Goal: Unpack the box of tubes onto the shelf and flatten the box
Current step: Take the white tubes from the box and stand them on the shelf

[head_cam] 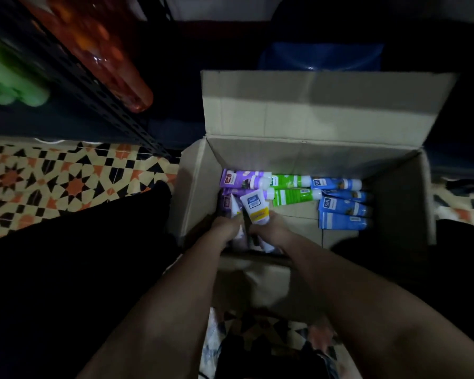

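Fingers of our right hand (268, 228) are curled round a white tube (256, 209) with a blue label reading "Safi" and a yellow band, its tail end sticking up past the knuckles. Our left hand (226, 228) is wrapped round what looks like a pale purple tube (235, 212); the grip is dim and partly hidden, so we can't say how many it holds. Both hands sit side by side, nearly touching, at the near left corner inside the open cardboard box (400, 192).

On the box floor: purple tubes (244, 180) at far left, one showing a red "Safi" mark; green tubes (292, 188) in the middle; blue tubes (342, 203) stacked at right, "Safi" readable on two. Bare cardboard between the greens and our hands. Far flap (312, 105) stands upright.

The box sits on patterned tile floor (52, 181). To the left, a dark slotted metal shelf upright (99, 99), with orange bottles (99, 45) and green bottles (8, 80) in shrink wrap behind it. A blue container (320, 56) lies beyond the box, mostly in shadow. Our forearms cover the box's near wall.
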